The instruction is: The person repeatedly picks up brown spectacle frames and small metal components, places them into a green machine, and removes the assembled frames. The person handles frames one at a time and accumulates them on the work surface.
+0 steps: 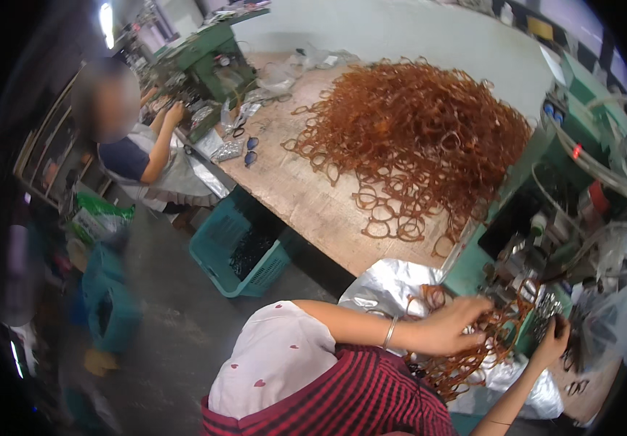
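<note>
My left hand (453, 326) reaches over a bunch of brown eyeglass frames (466, 372) on silvery sheeting (384, 285). Its thumb and fingers are apart, with frames close to the fingertips; no firm hold on one shows. My right hand (552, 343) is at the edge of a heap of small metal parts (547, 307) beside the machine. Its fingers are bent together in a pinch, and whatever lies between them is too small to make out. More brown frames lean between my two hands.
A large pile of brown eyeglass frames (429, 131) covers much of the worktable (284, 185). At right stands a green machine (520, 174) with hoses. Sunglasses (251, 151) lie near the far-left edge. A teal basket (215, 272) sits below; a co-worker (135, 156) works at another machine (208, 62).
</note>
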The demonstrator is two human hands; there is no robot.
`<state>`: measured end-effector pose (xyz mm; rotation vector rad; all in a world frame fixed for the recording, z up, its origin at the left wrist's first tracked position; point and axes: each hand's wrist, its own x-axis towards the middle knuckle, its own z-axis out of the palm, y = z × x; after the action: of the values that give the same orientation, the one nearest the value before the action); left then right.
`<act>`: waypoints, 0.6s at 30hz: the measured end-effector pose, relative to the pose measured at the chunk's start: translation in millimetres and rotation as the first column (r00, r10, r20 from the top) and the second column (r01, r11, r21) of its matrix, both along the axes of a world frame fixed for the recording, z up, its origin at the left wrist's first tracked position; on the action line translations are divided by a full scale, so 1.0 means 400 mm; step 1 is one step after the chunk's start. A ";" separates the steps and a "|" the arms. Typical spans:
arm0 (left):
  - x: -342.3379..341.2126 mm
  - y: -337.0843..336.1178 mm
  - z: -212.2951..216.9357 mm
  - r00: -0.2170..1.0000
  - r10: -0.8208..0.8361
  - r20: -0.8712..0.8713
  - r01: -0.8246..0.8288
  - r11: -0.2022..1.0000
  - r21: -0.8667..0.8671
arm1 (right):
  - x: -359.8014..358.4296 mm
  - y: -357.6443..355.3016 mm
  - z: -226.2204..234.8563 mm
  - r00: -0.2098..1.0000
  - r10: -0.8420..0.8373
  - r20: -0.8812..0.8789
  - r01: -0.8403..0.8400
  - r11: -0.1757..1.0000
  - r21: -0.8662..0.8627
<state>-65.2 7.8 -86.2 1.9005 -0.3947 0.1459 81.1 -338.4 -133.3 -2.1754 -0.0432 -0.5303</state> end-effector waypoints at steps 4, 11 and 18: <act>-0.029 0.123 0.180 0.224 -0.647 -0.729 0.435 0.735 -0.520 | -0.015 0.090 0.008 1.000 -0.014 0.028 0.013 0.998 0.054; 0.236 0.342 0.182 0.812 0.370 0.451 -0.549 0.746 0.378 | -0.073 0.181 0.167 0.998 -0.014 0.068 0.011 0.999 0.048; 0.448 0.306 -0.026 0.875 0.278 0.396 -0.481 0.410 0.774 | -0.120 0.144 0.121 0.991 -0.120 0.063 0.122 0.992 -0.034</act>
<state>114.0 130.1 -96.6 3.0088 -0.1355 0.5528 33.3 -280.6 -84.9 -2.2080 0.0460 -0.6701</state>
